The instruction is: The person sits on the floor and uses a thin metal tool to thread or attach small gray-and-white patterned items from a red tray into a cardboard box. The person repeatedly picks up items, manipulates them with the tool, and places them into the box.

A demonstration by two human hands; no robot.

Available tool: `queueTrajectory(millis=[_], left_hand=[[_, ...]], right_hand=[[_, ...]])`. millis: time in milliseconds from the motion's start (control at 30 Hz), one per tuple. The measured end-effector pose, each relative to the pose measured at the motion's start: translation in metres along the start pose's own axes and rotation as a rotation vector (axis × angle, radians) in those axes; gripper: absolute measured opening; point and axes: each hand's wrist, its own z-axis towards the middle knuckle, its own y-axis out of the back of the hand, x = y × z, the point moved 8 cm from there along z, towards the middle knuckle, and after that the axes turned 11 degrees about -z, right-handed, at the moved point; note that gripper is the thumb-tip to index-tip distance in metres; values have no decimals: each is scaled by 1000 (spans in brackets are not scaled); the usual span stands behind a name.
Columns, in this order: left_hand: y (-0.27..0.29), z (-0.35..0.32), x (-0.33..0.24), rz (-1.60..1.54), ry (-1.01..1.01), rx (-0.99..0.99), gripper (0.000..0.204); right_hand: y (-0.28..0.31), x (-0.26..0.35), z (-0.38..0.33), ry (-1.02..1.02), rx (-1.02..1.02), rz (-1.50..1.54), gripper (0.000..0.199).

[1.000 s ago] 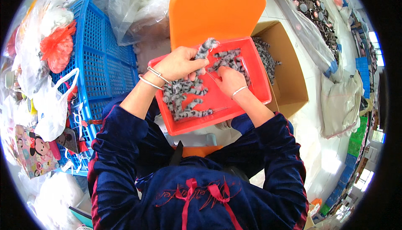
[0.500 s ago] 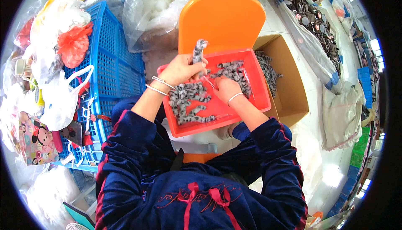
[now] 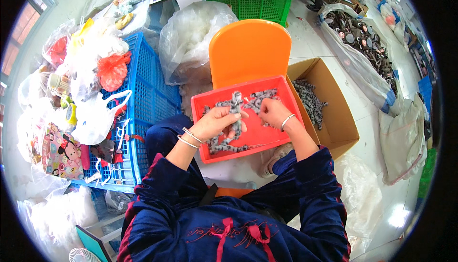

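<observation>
My left hand [image 3: 217, 123] grips a slim, fuzzy grey-and-black striped plush strip [image 3: 236, 100], held upright above the red plastic tray [image 3: 206, 101]. My right hand [image 3: 273, 113] is closed, its fingertips bunched at the tray's right side beside more striped strips [image 3: 261, 95]. Whatever those fingers pinch is hidden. A small whitish bit shows between the two hands, too small to name. Several more strips [image 3: 220, 143] lie at the tray's near left, partly covered by my left hand. A thin metallic-looking rod [image 3: 257, 145] rests near the tray's front edge.
The tray leans against an orange chair back [image 3: 250, 52]. To its right stands an open cardboard box [image 3: 339, 131] of striped strips [image 3: 309, 101]. A blue plastic crate [image 3: 155, 88] piled with bags stands left. Beyond are a bag of white stuffing [image 3: 193, 38] and a green crate [image 3: 257, 2].
The view has tilted up, showing more of the room's far side. My right hand has drawn away from my left, and the metal tool seen between them is out of sight there.
</observation>
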Motion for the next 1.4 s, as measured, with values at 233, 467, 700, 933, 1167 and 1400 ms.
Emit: queueTrajectory(millis=[233, 467, 700, 933, 1167, 1400], left_hand=[[-15, -14, 4, 260, -6, -128, 26], [-25, -16, 7, 535, 13, -206, 23], [-30, -33, 8, 522, -4, -204, 21], [-8, -50, 4, 497, 7, -247, 21], [32, -62, -11, 161, -248, -443, 16], [0, -26, 7, -86, -441, -385, 20]], right_hand=[[30, 33, -34, 197, 81, 610, 24], [37, 81, -63, 441, -153, 573, 25], [23, 74, -62, 475, -106, 421, 16], [23, 59, -56, 353, -76, 522, 14], [28, 59, -43, 256, -174, 446, 19], [10, 69, -40, 343, -128, 582, 31]])
